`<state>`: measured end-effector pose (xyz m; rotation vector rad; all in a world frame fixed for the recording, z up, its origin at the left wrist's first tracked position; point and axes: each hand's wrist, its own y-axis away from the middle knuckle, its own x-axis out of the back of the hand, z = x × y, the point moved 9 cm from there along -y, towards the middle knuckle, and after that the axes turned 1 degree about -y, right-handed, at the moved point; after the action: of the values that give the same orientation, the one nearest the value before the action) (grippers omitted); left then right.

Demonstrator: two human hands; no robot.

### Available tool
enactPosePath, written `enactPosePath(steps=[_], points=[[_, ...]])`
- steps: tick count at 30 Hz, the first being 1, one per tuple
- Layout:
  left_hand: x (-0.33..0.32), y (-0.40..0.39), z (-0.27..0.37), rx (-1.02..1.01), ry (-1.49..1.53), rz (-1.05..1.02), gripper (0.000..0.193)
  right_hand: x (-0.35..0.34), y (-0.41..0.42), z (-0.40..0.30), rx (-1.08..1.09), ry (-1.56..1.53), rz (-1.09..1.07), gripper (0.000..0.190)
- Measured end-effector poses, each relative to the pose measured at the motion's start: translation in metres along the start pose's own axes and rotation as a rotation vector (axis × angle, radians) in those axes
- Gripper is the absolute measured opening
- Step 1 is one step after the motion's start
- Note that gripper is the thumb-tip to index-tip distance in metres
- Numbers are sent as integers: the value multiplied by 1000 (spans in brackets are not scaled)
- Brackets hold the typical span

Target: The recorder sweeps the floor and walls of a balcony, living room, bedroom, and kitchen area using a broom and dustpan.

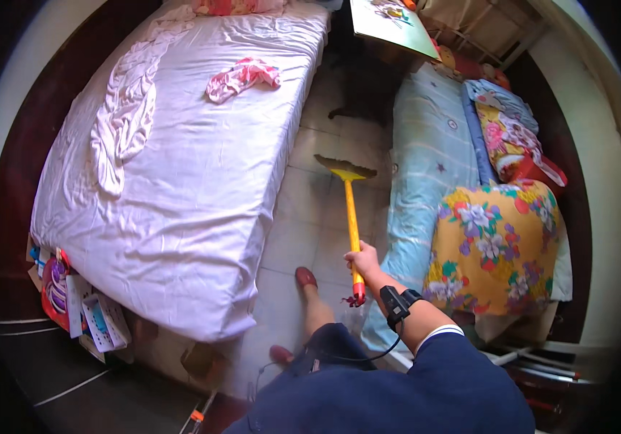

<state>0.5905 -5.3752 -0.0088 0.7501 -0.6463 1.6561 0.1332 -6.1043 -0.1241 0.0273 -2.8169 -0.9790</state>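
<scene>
My right hand (pixel 364 259) is wrapped around the yellow handle of a broom (pixel 351 206), near its red end cap. The wide dark bristle head (pixel 362 167) points away from me, over the tiled floor (pixel 302 217) between two beds; whether the bristles touch the tiles I cannot tell. A black device is strapped to my right forearm, with a cable running from it. My left hand is out of view.
Left stands a bed (pixel 180 233) with a pale sheet, a crumpled cloth (pixel 242 80) and a bunched blanket (pixel 126 114). A light-blue bed (pixel 424 146) and a flowered cloth cover (pixel 495 244) line the right. White baskets (pixel 105 323) sit lower left; a table (pixel 394 30) stands at the far end.
</scene>
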Motion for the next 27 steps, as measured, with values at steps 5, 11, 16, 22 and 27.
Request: enactPosePath(steps=[5, 11, 16, 22, 27], points=[[0, 13, 62, 156, -476, -178, 56, 21, -134, -73, 60, -36, -1, 14], [-13, 24, 90, 180, -428, -56, 55, 25, -234, -93, -254, 44, -32, 16], [-16, 22, 90, 174, -438, -36, 53, 6, -263, -59, -334, 123, -114, 8], [-14, 8, 65, 137, -415, -39, 52, -50, -200, -42, -229, 65, -108, 11], [-9, -15, 21, 91, -360, -83, 51, -70, -123, 27, -194, 463, -288, 14]])
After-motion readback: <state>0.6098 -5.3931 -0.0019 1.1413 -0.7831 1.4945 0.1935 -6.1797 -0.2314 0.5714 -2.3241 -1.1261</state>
